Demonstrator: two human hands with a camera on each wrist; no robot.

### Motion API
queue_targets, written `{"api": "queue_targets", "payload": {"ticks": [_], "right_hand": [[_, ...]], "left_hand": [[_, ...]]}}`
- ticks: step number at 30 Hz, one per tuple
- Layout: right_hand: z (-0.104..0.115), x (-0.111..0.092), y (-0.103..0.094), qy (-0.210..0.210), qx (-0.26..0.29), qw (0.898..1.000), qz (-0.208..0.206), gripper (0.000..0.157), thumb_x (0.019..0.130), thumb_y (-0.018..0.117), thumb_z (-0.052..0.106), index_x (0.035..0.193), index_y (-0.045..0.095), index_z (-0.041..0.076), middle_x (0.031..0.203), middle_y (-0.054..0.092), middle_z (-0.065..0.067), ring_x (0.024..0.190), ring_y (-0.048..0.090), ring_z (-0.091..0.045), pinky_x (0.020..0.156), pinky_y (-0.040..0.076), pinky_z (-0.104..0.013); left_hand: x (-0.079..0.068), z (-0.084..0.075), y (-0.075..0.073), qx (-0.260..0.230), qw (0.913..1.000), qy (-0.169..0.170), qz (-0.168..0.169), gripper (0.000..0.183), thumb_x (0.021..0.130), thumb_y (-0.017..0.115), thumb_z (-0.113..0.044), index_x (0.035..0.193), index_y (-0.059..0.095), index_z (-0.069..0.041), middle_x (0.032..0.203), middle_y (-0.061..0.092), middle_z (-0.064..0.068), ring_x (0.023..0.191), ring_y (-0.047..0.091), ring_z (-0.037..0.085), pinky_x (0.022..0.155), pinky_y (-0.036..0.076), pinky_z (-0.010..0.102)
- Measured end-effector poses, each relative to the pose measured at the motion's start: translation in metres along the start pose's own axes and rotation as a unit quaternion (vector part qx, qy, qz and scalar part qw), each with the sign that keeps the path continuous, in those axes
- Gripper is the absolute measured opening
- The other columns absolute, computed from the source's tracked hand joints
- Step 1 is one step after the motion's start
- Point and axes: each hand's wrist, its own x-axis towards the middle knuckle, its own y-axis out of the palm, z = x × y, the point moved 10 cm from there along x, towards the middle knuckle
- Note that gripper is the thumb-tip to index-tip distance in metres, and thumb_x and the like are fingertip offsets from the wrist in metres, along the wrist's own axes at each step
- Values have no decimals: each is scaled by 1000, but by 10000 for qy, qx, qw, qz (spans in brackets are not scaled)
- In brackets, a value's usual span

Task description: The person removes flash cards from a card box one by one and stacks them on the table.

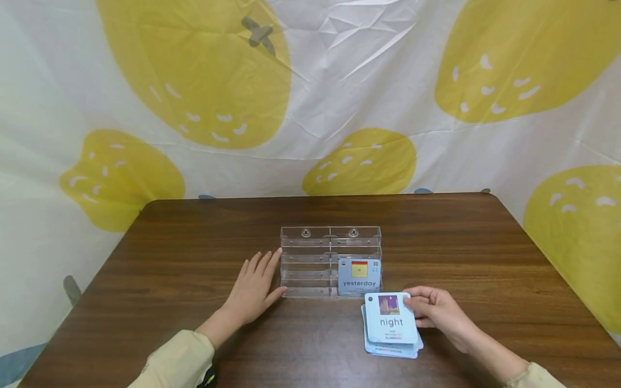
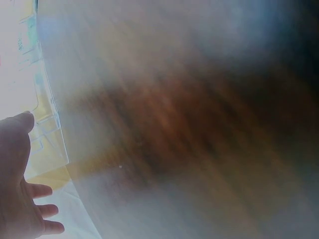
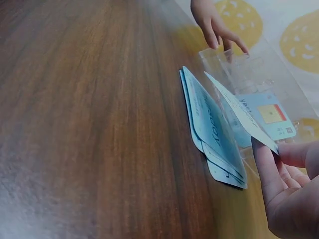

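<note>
My right hand [image 1: 439,311] pinches a pale blue card reading "night" [image 1: 391,322] by its upper right corner. In the right wrist view that card [image 3: 241,112] is lifted at a tilt above a small stack of similar cards [image 3: 212,127], which lies on the table. Fingers straight and spread, my left hand [image 1: 254,288] touches the left side of a clear plastic rack [image 1: 306,275] with two columns of tiered pockets. A "yesterday" card [image 1: 359,277] stands in the rack's lowest right pocket. The left wrist view is blurred; the left hand [image 2: 17,174] shows at its edge.
The rack stands on a dark brown wooden table [image 1: 194,242] with rounded far corners. Behind the table hangs a white cloth [image 1: 368,64] printed with large yellow fruit. Bare tabletop extends on both sides of the rack.
</note>
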Motion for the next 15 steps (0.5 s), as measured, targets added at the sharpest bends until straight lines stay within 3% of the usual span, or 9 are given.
{"api": "queue_targets", "payload": {"ticks": [9,15], "right_hand": [[-7,-1,4,110,-290,9995,114,45,89,57,18,118,45,-15,90,67,-10,77,63,-18,66,54,-33],[-9,-1,2,219,-784,9967,5,48,86,60,16,120,45,-14,88,65,-9,76,61,-18,62,54,-33]], "left_hand": [[0,0,-1,-57,10000,-43,28,77,85,59,-43,143,23,-6,132,43,21,122,36,41,98,30,56],[0,0,-1,-100,9999,-60,52,77,85,58,-43,143,23,-6,132,43,21,123,35,41,98,30,57]]}}
